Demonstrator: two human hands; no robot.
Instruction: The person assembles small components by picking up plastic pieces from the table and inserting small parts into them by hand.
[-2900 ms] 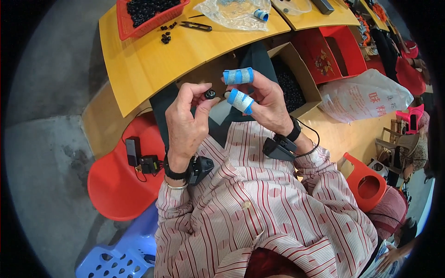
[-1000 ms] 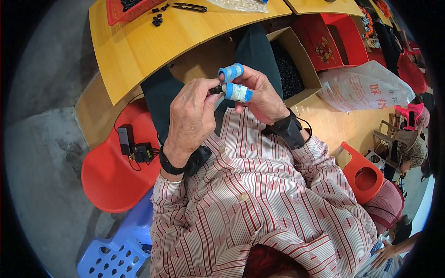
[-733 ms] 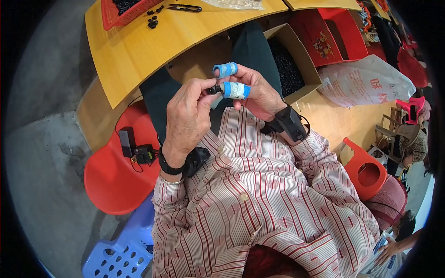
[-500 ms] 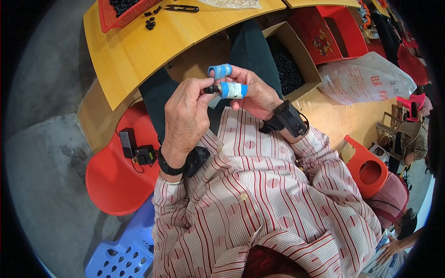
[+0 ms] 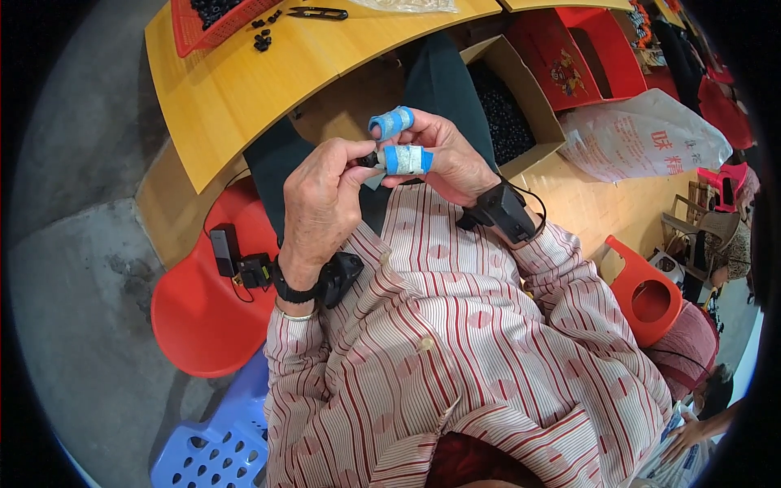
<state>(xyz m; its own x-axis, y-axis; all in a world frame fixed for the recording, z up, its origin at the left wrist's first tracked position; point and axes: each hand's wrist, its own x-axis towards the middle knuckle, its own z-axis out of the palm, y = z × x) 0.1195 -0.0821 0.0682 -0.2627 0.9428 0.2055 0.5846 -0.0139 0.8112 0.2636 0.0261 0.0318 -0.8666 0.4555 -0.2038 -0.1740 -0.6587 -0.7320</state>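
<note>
My left hand (image 5: 319, 199) is closed in a pinch, thumb and forefinger around a small black part (image 5: 369, 159). My right hand (image 5: 455, 163) meets it from the other side, thumb tip against the part and fingers curled. Blue-and-white tape (image 5: 408, 160) wraps the right thumb, and a similar band (image 5: 392, 123) covers the right forefinger, which is bent above the thumb. Fingertips partly cover the part, so its exact shape is hidden. Both hands are raised above my lap, near the yellow table's (image 5: 244, 89) edge.
On the table are a red basket (image 5: 213, 37) of black parts, several loose black pieces (image 5: 262, 41) and thread snips (image 5: 318, 14). A cardboard box (image 5: 543, 156) of black parts stands beyond my right hand, beside a plastic bag (image 5: 643, 138). Red chair (image 5: 191, 313) at left.
The right forefinger has lifted slightly away from the thumb and tilted. The black part shows less between my fingertips. Both hands have otherwise stayed in nearly the same place.
</note>
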